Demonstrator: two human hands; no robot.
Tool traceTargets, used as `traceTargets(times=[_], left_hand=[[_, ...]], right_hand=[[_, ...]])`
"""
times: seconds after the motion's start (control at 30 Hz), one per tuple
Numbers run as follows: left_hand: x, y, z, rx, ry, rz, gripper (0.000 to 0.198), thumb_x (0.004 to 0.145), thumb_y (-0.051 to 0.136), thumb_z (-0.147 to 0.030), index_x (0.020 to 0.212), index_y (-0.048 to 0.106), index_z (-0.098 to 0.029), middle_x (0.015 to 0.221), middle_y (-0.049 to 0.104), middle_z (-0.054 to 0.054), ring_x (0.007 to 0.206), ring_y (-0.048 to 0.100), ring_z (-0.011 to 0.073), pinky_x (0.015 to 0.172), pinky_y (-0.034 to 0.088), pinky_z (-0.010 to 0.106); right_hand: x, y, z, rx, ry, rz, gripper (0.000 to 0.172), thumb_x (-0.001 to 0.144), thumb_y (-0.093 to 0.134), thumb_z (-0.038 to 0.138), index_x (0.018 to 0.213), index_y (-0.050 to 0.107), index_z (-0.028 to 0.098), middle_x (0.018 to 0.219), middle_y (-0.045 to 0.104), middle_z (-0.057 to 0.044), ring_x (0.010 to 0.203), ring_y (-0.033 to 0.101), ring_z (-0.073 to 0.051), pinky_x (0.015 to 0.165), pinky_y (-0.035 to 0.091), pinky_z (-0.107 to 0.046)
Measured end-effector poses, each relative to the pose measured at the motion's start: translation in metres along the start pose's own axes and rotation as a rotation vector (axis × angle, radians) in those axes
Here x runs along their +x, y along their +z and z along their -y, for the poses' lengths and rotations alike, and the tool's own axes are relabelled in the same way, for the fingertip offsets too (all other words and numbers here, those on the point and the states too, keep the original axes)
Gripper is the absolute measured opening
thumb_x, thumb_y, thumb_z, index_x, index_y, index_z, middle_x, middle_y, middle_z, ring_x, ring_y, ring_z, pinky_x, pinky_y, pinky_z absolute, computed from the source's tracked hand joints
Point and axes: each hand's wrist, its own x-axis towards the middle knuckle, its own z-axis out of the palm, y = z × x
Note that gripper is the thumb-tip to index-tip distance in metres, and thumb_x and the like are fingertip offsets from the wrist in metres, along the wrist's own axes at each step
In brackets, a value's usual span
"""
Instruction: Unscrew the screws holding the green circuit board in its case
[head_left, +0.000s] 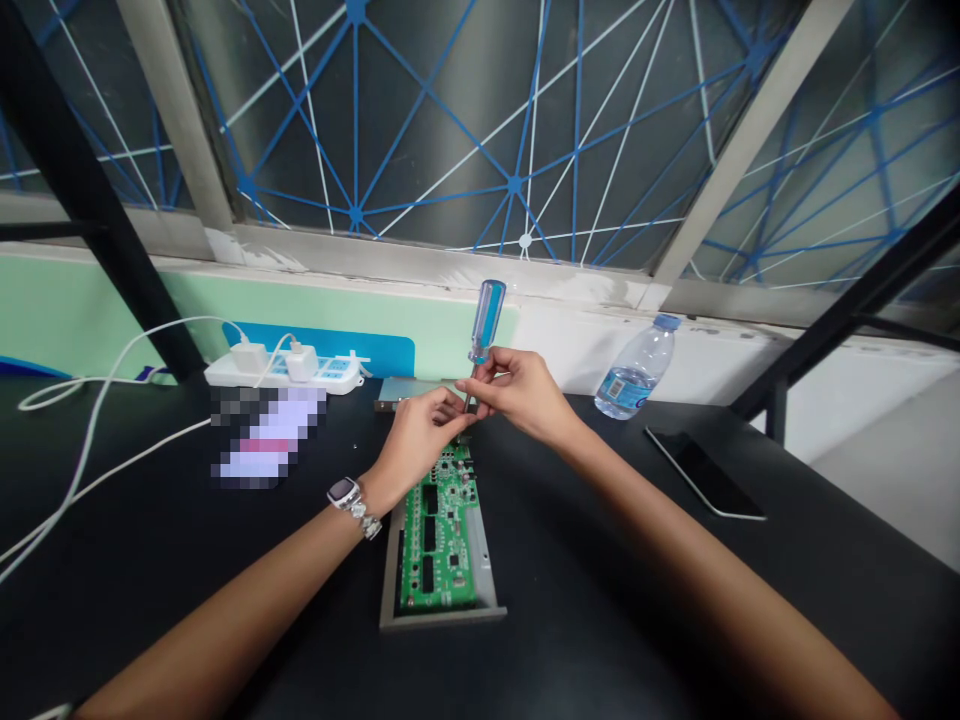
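Observation:
A screwdriver with a clear and blue handle stands nearly upright, handle up, over the far end of a green circuit board. My right hand is closed, its thumb and fingers pinching the shaft just below the handle. Lower on the shaft, the thumb and fingertips of my left hand close around it near the tip. The tip itself is hidden by the fingers, so I cannot tell what it touches. The board lies in a grey metal tray, lengthwise in front of me. A watch is on my left wrist.
Behind my left hand lies a flat metal box or plate. To the left are a white power strip with chargers and cables, and a blurred-out phone-like object. A water bottle and a dark phone are on the right.

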Motion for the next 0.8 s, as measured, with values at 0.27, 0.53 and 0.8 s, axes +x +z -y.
traceTargets(times=[0.27, 0.53, 0.8], left_hand=[[0.000, -0.007, 0.001, 0.030, 0.071, 0.191, 0.017, 0.092, 0.050, -0.018, 0.086, 0.066, -0.015, 0.086, 0.072, 0.005, 0.080, 0.068, 0.0169, 0.073, 0.052, 0.029], [-0.003, -0.003, -0.002, 0.088, 0.093, 0.147, 0.015, 0.091, 0.055, -0.026, 0.099, 0.063, -0.016, 0.085, 0.070, 0.005, 0.078, 0.067, 0.0173, 0.071, 0.053, 0.029], [-0.003, 0.004, 0.004, 0.042, 0.025, -0.005, 0.007, 0.082, 0.066, -0.022, 0.083, 0.066, -0.015, 0.076, 0.073, 0.004, 0.070, 0.069, 0.0167, 0.066, 0.054, 0.027]], right_hand=[[-0.002, -0.009, 0.016, 0.058, 0.081, 0.257, 0.038, 0.085, 0.065, 0.037, 0.113, 0.060, 0.013, 0.099, 0.071, -0.010, 0.060, 0.069, -0.013, 0.048, 0.051, -0.025], [-0.001, -0.010, 0.012, 0.028, 0.065, 0.195, 0.021, 0.084, 0.067, 0.032, 0.091, 0.068, 0.012, 0.072, 0.071, -0.005, 0.056, 0.069, -0.015, 0.052, 0.050, -0.025], [0.000, 0.002, 0.000, 0.040, -0.040, -0.011, 0.028, 0.072, 0.079, 0.035, 0.073, 0.057, 0.016, 0.069, 0.065, 0.000, 0.050, 0.063, -0.012, 0.047, 0.048, -0.024]])
